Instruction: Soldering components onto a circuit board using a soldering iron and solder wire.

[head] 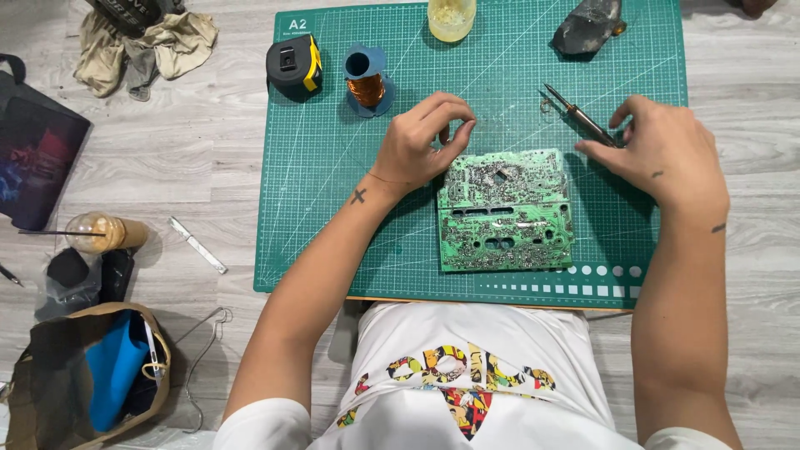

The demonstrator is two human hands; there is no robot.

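**Circuit board on the cutting mat, one hand at each side**

We find a green circuit board (pixel 505 210) lying flat, solder side up, on a green cutting mat (pixel 333 208); the mat rests on a pale wood-grain counter (pixel 167 158). The left hand (pixel 421 142) sits at the board's upper left corner; its fingers (pixel 450 112) are curled in narrow with the tips close together, and we cannot tell whether they pinch anything. The right hand (pixel 662 150) lies just right of the board; its fingers are closed on the handle of a soldering iron (pixel 579 114), whose tip points up and left, clear of the board.

Along the mat's far edge we note a black and yellow tape measure (pixel 293 65), a spool of copper wire (pixel 367 82) just beside it, a yellowish jar (pixel 451 18) and a dark crumpled lump (pixel 588 27); all stand well apart from the board. Off the mat to the left we record a bundle of rags (pixel 146 46), a plastic cup with a straw (pixel 104 232), a small metal ruler (pixel 197 244) and an open paper bag (pixel 87 375) holding blue material.
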